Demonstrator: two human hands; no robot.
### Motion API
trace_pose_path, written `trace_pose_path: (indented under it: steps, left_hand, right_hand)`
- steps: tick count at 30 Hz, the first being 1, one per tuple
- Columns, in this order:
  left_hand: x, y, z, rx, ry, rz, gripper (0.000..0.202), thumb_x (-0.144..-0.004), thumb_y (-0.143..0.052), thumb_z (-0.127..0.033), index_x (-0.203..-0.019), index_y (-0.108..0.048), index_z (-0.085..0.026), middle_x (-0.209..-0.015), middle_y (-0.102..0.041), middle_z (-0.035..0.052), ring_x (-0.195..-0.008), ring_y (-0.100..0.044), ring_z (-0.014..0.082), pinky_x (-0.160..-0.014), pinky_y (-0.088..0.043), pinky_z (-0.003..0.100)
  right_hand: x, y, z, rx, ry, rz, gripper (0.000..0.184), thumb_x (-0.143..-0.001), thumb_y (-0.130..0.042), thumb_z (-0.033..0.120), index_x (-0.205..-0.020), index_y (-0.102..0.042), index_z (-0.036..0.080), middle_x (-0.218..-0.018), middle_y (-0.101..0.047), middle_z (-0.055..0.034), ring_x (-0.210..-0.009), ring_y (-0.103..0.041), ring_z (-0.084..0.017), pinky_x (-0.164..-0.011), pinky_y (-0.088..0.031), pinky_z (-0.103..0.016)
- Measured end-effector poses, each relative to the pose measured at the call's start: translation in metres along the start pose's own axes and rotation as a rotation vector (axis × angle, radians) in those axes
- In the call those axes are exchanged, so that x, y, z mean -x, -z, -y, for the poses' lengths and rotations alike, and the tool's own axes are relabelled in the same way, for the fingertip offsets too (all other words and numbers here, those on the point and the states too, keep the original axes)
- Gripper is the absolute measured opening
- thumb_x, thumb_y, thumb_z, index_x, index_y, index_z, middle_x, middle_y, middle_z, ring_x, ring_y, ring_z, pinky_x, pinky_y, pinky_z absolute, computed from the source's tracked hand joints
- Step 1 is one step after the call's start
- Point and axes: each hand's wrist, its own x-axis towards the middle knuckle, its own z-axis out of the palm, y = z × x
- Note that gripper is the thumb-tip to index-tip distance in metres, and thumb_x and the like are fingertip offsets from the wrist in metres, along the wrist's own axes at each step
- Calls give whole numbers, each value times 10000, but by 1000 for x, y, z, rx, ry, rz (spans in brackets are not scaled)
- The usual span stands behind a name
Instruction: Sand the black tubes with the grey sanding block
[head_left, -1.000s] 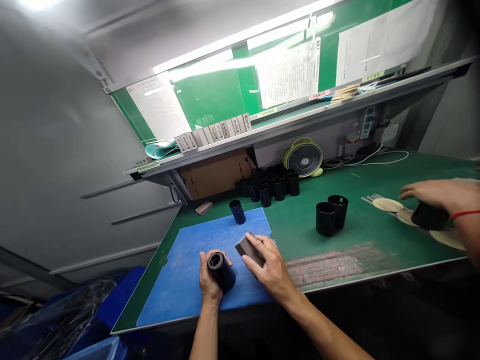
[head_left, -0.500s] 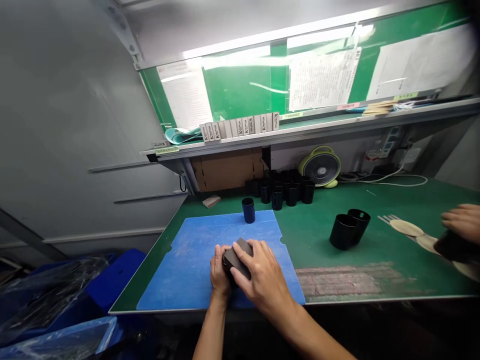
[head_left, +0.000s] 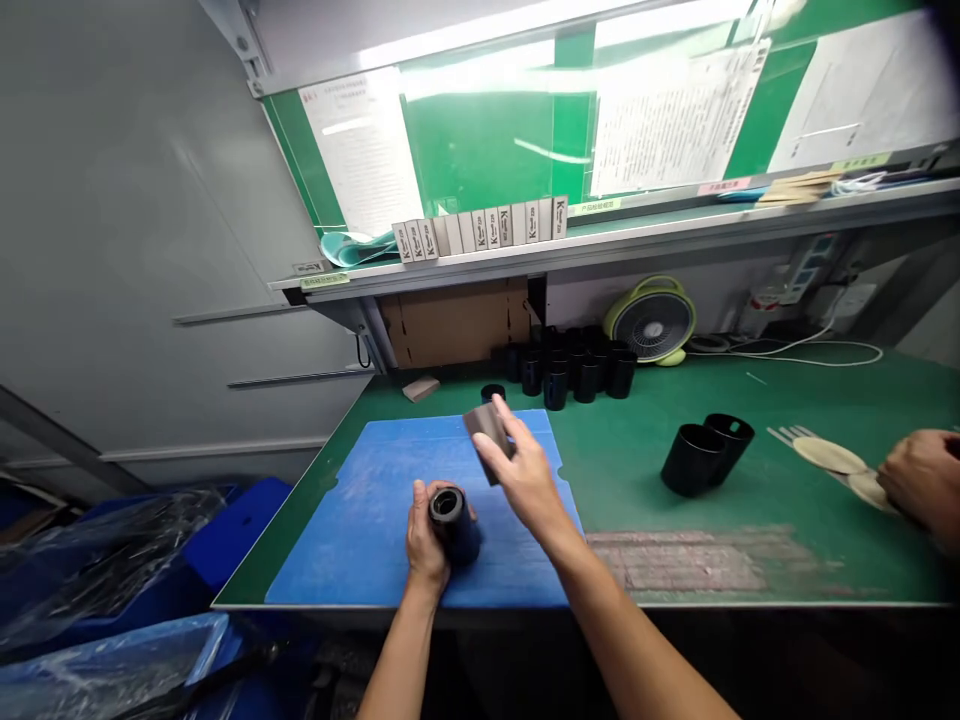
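Observation:
My left hand (head_left: 424, 530) is wrapped round a dark blue cylinder (head_left: 452, 524), its open end facing up at me, low on the blue mat (head_left: 360, 510). My right hand (head_left: 521, 475) is lifted off to the upper right, fingers pinching a grey sanding block (head_left: 486, 428) over the mat's far edge. Another small dark cylinder (head_left: 493, 392) stands just behind the block, partly hidden by it.
A cluster of several black cylinders (head_left: 574, 365) stands under the shelf, beside a small green fan (head_left: 651, 322). Two larger black cups (head_left: 705, 452) sit on the green bench. Another person's hand (head_left: 922, 480) rests at the right near pale discs (head_left: 829, 455). Blue bins (head_left: 112, 590) lie left below.
My right hand has lifted the grey block off the cylinder and moved it away toward the mat's far edge. The cylinder's open end is uncovered again.

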Motion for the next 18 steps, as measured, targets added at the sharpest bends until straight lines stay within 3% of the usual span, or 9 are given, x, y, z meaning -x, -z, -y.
trace_pose_path:
  steps: [2,4,8,11,13,16,18]
  left_hand:
    - [3,-4,-4,88,30,72,646,-973,-337,-675,-821,-680,-149,-680,-683,82,-695,-672,233,-681,-508,332]
    - [5,-5,-4,120,39,80,624,-978,-354,-660,-841,-684,-148,-698,-684,81,-684,-664,223,-688,-503,329]
    - [3,-5,0,159,39,47,591,-986,-367,-631,-876,-699,-155,-737,-680,77,-694,-663,223,-712,-508,342]
    - [2,-5,-1,127,20,5,620,-1000,-317,-625,-912,-708,-152,-807,-687,88,-771,-683,234,-778,-518,353]
    - [5,-2,-3,85,-16,-40,636,-984,-329,-661,-998,-713,-154,-969,-712,117,-928,-699,264,-900,-515,376]
    - [14,7,-6,37,-91,-44,700,-850,-552,-746,-1260,-645,-187,-1321,-643,157,-1271,-582,349,-1106,-426,434]
    - [21,12,-7,-18,-110,-8,822,-724,-768,-666,-1380,-566,-214,-1428,-578,164,-1370,-493,384,-1154,-385,461]
  right_hand:
    - [10,21,-15,-310,-174,-37,665,-954,-600,491,-1550,-389,285,-1438,-572,-72,-1250,-582,-263,-1074,-469,-442]
    - [33,43,-32,-641,-404,-77,644,-940,-609,532,-1511,-454,277,-1414,-604,-69,-1252,-597,-277,-1052,-496,-443]
    - [77,74,-67,-944,-694,-191,573,-942,-552,586,-1356,-628,197,-1348,-656,-111,-1241,-617,-301,-1044,-515,-430]
    - [87,82,-83,-964,-770,-237,568,-932,-560,590,-1318,-658,186,-1343,-659,-123,-1232,-623,-301,-1032,-524,-414]
    - [88,83,-89,-961,-788,-224,568,-925,-581,582,-1338,-642,197,-1349,-656,-121,-1232,-620,-308,-1022,-530,-428]
    - [87,82,-92,-965,-779,-169,555,-921,-617,549,-1370,-615,221,-1354,-652,-105,-1232,-616,-311,-1021,-532,-446]
    - [87,82,-92,-965,-763,-142,543,-925,-628,531,-1377,-608,231,-1347,-656,-96,-1223,-621,-304,-1017,-535,-438]
